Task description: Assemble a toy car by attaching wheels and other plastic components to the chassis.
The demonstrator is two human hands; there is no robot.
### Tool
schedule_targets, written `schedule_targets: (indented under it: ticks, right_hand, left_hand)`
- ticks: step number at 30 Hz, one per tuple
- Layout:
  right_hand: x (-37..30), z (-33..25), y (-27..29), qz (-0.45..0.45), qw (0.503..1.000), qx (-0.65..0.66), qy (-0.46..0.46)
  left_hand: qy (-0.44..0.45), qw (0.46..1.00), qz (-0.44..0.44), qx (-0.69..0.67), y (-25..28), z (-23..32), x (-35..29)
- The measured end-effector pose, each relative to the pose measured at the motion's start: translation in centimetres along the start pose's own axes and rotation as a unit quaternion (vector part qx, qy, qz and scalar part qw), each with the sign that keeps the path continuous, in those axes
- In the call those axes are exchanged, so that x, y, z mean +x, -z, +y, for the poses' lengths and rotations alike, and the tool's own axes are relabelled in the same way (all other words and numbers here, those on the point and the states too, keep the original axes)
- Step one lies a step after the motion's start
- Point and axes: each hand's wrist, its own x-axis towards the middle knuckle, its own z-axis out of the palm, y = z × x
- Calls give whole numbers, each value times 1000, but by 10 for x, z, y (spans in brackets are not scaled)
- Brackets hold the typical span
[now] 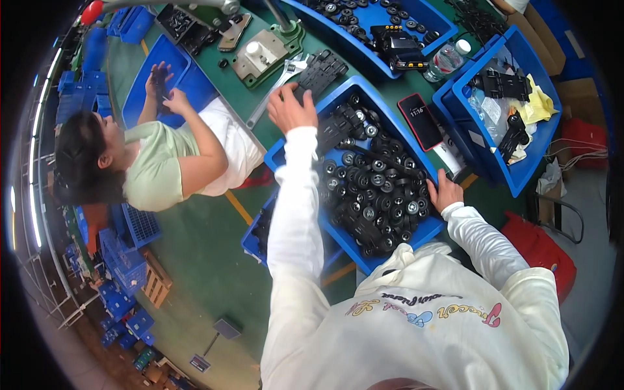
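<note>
My left hand [290, 108] reaches past the far corner of a blue bin [416, 235] to a stack of flat black plastic parts [320, 70] on the green table, with its fingers curled on the nearest part. My right hand [446, 192] grips the bin's right rim. The bin is piled with small black wheels with silver hubs [372, 185] and black brackets. Both of my sleeves are white.
A co-worker in a pale green shirt [153, 170] sits at left, hands in another blue bin [140, 97]. A metal press fixture [263, 53] and wrench [276, 84] lie beyond my left hand. A phone [420, 121], a water bottle [445, 60] and more blue bins [520, 179] stand at right.
</note>
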Motion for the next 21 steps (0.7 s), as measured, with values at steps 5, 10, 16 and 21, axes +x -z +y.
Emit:
schedule_targets:
  ticks: [5, 10, 16, 21]
  right_hand:
    - [-2, 5, -3, -24, 999, 23, -14]
    - [-2, 6, -1, -33, 999, 29, -18]
    - [0, 7, 0, -34, 999, 31, -14]
    - [1, 5, -1, -14, 1000, 25, -1]
  left_hand:
    - [35, 987, -134, 86, -58, -4, 54]
    - [47, 968, -209, 132, -91, -14, 73]
    - [21, 963, -228, 138, -101, -17, 82]
    - [-3, 953, -285, 102, -87, -8, 92]
